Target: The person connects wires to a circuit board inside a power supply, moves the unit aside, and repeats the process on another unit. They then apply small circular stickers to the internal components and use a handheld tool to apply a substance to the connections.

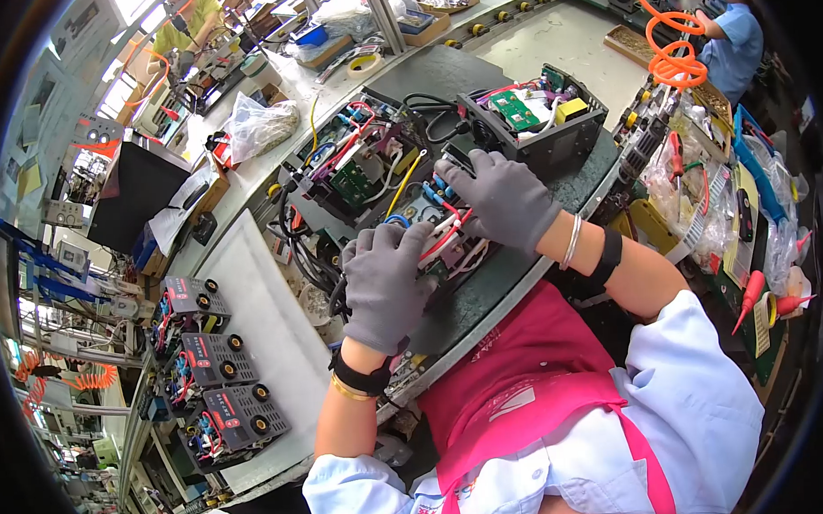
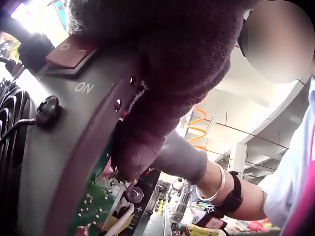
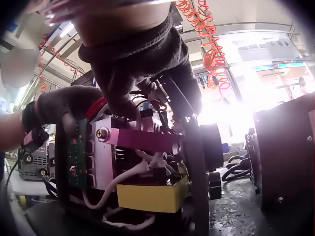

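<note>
Both hands wear grey gloves and hold opposite ends of an open electronic unit, its white and red wires (image 1: 449,234) showing between them in the head view. The left hand (image 1: 385,281) grips the end panel (image 2: 64,123) with the red rocker switch (image 2: 70,53), fingers bent over its edge. Over the opposite panel (image 3: 194,162), the right hand (image 1: 505,199) has its fingers on the outer side and its thumb inside. A yellow block (image 3: 150,196), a green board (image 3: 77,157) and white cables sit inside the unit in the right wrist view.
Two more open units (image 1: 358,164) (image 1: 538,117) stand beyond the hands. Finished-looking cased units (image 1: 245,417) line the left side. An orange coiled hose (image 1: 677,66) hangs at upper right, above bagged parts and red-handled tools (image 1: 751,292). Another person (image 1: 735,46) is at the far right.
</note>
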Demonstrator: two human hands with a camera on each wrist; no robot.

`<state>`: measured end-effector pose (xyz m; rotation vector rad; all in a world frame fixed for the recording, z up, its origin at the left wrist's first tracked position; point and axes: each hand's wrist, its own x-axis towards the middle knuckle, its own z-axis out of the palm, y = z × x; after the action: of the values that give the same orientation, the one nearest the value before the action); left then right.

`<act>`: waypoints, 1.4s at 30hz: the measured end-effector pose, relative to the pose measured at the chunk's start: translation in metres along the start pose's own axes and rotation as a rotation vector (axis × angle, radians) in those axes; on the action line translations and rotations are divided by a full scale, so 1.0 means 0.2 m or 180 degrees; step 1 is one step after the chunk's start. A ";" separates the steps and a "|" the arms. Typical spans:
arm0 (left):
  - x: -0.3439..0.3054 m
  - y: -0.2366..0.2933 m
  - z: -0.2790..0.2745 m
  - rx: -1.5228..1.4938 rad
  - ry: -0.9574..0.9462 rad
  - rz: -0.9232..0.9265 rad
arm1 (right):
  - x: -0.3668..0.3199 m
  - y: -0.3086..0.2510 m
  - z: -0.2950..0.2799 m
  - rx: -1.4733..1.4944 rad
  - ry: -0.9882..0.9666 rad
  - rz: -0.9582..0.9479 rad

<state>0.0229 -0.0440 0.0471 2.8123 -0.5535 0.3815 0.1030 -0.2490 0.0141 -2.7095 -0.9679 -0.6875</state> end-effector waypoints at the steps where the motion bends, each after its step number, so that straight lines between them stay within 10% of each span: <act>1: 0.01 0.00 0.00 -0.0020 -0.0044 -0.0031 | 0.01 0.00 0.02 -0.0050 -0.0078 -0.0058; 9: 0.01 -0.03 0.01 -0.0210 0.0015 -0.0081 | 0.01 -0.02 -0.08 -0.0162 -0.0466 0.0090; 11: 0.00 -0.03 0.02 -0.0233 0.0071 -0.0099 | -0.02 -0.03 -0.12 -0.0311 0.0675 -0.0243; 21: 0.00 -0.02 0.01 -0.0265 0.0082 -0.0082 | -0.23 -0.16 -0.04 0.1940 0.0735 0.1059; 42: 0.00 -0.03 0.00 -0.0185 -0.0023 0.0019 | -0.13 -0.15 0.18 0.1943 0.0974 0.0796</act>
<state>0.0250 -0.0397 0.0455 2.7581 -0.5653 0.3505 0.0780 -0.2288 -0.0295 -2.0670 -0.6181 -0.6084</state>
